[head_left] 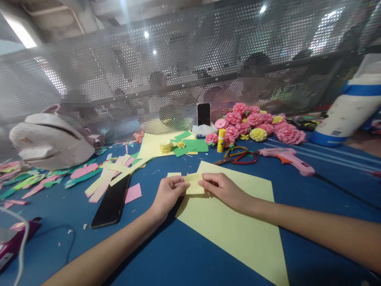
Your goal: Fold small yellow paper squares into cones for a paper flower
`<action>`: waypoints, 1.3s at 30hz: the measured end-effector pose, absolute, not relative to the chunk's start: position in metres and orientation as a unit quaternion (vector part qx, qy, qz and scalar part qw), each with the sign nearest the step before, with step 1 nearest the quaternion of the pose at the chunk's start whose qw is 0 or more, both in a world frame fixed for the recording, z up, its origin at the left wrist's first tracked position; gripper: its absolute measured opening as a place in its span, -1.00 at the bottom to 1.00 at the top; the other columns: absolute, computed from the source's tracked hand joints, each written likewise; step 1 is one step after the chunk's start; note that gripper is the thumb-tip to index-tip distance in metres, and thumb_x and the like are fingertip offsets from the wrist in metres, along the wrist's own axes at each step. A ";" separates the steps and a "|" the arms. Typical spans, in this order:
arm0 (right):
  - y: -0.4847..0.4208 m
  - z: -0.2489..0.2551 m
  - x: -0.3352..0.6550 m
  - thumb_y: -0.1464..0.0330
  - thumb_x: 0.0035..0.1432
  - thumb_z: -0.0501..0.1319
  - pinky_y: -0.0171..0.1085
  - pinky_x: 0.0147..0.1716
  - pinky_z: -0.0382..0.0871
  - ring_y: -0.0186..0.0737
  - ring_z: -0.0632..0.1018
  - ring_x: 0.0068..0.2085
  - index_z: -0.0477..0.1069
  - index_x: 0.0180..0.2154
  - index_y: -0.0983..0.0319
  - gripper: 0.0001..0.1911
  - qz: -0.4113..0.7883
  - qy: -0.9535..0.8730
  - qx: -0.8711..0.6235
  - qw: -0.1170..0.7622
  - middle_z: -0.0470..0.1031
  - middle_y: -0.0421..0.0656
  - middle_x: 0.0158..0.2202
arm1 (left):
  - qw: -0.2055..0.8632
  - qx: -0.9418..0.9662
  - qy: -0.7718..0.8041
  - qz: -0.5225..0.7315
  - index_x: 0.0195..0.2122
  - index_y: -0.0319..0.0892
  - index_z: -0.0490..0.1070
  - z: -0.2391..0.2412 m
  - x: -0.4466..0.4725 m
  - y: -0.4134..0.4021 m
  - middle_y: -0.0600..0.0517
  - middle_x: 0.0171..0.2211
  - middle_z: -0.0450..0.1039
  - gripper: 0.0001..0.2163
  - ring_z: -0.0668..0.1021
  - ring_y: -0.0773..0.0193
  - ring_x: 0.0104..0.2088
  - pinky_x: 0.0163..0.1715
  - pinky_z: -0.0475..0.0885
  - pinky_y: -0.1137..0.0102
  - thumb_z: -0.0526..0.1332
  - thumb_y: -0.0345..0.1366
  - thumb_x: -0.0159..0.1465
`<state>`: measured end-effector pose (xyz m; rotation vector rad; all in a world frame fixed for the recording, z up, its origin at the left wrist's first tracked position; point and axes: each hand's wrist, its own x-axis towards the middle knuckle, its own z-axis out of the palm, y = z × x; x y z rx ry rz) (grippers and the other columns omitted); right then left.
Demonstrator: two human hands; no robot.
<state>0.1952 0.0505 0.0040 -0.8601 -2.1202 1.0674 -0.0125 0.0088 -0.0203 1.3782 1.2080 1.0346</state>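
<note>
A small yellow paper square (pixel 195 186) is held up between both hands above the table. My left hand (pixel 171 194) pinches its left edge, thumb in front and fingers behind. On the opposite edge, my right hand (pixel 222 188) is closed in the same kind of pinch. Below them lies a large pale yellow paper sheet (pixel 238 234), partly covered by my right hand and forearm. Another small yellow paper piece (pixel 174 174) shows just beyond my left hand. Scissors (pixel 235 155) with red and dark yellow handles rest past the sheet's far edge.
A pink glue gun (pixel 287 159) with a cord lies right, near a glue stick (pixel 220 141) and pink paper flowers (pixel 241 119). Left are a black phone (pixel 111 202), paper scraps (pixel 35 180) and a white backpack (pixel 53 139). A bottle (pixel 348 109) stands right, before a perforated metal screen (pixel 184 71).
</note>
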 end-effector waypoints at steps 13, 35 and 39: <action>0.046 0.006 0.194 0.08 0.34 0.13 -0.29 -0.51 0.20 -0.32 0.36 -0.56 0.27 -0.59 0.21 -0.49 0.417 -0.802 -0.320 0.283 0.33 -0.24 -0.62 | 0.516 0.542 0.480 0.457 -0.02 -0.25 0.43 -0.015 -0.011 0.006 -0.03 -0.10 0.49 -0.75 0.58 0.22 -0.20 -0.21 0.56 0.26 0.23 -0.18 0.39; 0.043 0.007 0.202 0.05 0.41 0.04 -0.33 -0.53 0.19 -0.32 0.34 -0.50 0.42 -0.41 0.20 -0.54 0.346 -0.815 -0.282 0.369 0.33 -0.23 -0.49 | 0.507 0.469 0.502 0.520 -0.01 -0.24 0.42 -0.011 -0.005 0.005 -0.04 -0.11 0.49 -0.77 0.58 0.23 -0.20 -0.20 0.56 0.26 0.25 -0.22 0.38; 0.038 0.007 0.201 0.11 0.27 0.27 -0.29 -0.37 0.23 -0.26 0.40 -0.41 0.58 -0.14 0.11 -0.74 0.296 -0.864 -0.233 0.336 0.44 -0.20 -0.42 | 0.494 0.473 0.508 0.524 -0.03 -0.25 0.43 -0.014 -0.004 0.007 -0.03 -0.13 0.49 -0.77 0.58 0.25 -0.23 -0.24 0.56 0.29 0.25 -0.21 0.39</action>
